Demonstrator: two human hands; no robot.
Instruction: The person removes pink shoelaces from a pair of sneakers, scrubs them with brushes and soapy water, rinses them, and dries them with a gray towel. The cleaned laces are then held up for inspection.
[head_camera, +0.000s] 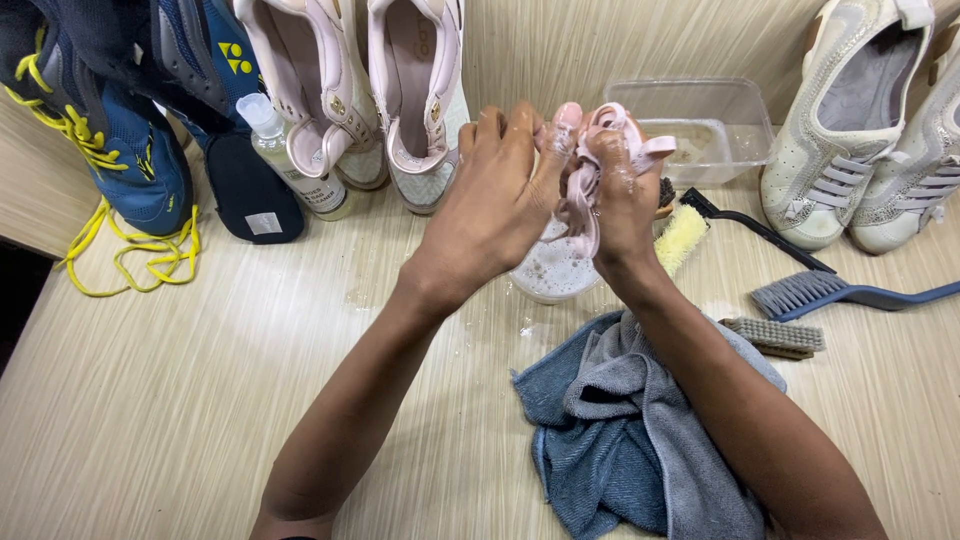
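Pale wood-grain tabletop (180, 400) carries shoes, brushes, a grey cloth (630, 440). Both hands, left (500, 190) and right (622, 195), pinch soapy pink laces (590, 175) above the foamy bowl (555, 275); rubbing short sections between fingertips probably cleans best, drips falling bowlward.

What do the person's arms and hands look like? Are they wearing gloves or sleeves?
No gloves and no sleeves: both forearms are bare right to the picture's bottom edge. The left hand and right hand look wet, with soap foam on the fingers. No rings, watch or bracelets show.
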